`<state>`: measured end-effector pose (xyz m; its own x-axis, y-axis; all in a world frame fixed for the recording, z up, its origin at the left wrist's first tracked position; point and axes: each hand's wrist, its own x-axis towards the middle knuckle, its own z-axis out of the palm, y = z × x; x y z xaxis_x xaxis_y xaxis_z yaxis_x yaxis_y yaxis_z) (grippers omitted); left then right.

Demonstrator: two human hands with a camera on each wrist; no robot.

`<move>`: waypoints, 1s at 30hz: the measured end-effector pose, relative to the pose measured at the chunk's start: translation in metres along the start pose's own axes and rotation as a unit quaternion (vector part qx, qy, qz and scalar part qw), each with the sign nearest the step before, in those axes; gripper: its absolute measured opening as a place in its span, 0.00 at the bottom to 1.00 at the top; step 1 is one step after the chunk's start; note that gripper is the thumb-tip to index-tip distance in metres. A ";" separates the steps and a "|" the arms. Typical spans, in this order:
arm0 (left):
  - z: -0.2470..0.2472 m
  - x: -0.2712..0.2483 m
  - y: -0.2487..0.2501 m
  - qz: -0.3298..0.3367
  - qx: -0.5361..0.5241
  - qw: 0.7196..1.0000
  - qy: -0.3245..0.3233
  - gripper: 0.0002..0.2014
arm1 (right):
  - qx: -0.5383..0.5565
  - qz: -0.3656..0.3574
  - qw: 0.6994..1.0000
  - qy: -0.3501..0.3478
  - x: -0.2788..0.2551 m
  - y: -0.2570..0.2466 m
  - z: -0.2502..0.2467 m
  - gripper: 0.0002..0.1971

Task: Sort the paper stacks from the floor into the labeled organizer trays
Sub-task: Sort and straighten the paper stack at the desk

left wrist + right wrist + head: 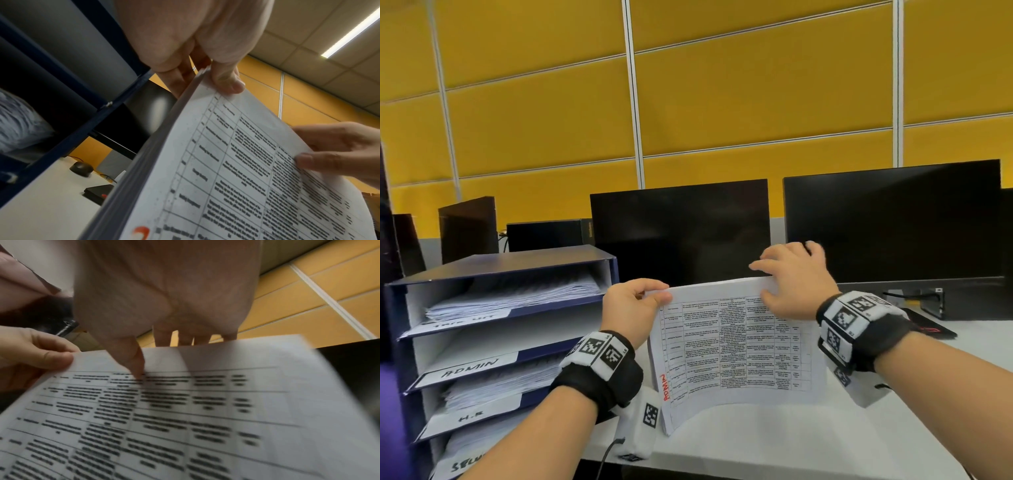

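Two dark monitors (893, 222) sit at the back of the white counter (774, 442), in front of a yellow panel wall (705, 96). On the left of the counter stands the blue organizer (606, 270) with its stacked trays. The top tray and the lower ones have paper in them, and the tray labeled ADMIN (470, 367) looks mostly bare from this angle. The label below it reads H.R (471, 417); the others I can't really read.

Just right of the organizer, both hands hold a thick paper stack (736, 346) up on edge, its bottom edge resting on the counter and bowing a bit. The top sheet is a printed table with "ADMIN" written in red along its left edge.

Left hand (631, 305): grip pinching the stack's top left corner, thumb in front, fingers behind. Right hand (796, 277): grip hooked over the top edge, thumb on the front sheet, fingers behind.
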<state>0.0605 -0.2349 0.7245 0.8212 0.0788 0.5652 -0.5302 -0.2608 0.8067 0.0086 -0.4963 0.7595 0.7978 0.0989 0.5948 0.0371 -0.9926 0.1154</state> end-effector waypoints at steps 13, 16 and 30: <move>-0.006 0.000 -0.009 0.010 -0.005 1.000 -0.001 0.24 | 0.233 0.053 0.970 -0.043 0.018 -0.032 -0.018 0.04; -0.003 -0.001 -0.008 -0.005 -0.022 1.000 0.020 0.19 | 0.386 0.100 0.917 -0.009 0.014 -0.009 -0.031 0.05; 0.034 0.010 0.047 -0.007 -0.259 0.963 0.071 0.08 | 0.608 0.197 0.765 0.083 -0.025 -0.001 0.002 0.07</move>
<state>0.0512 -0.2786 0.7624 0.8110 0.2197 0.5422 -0.5841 0.2530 0.7712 -0.0098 -0.4976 0.7430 0.8075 -0.3167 0.4977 0.4268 -0.2688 -0.8635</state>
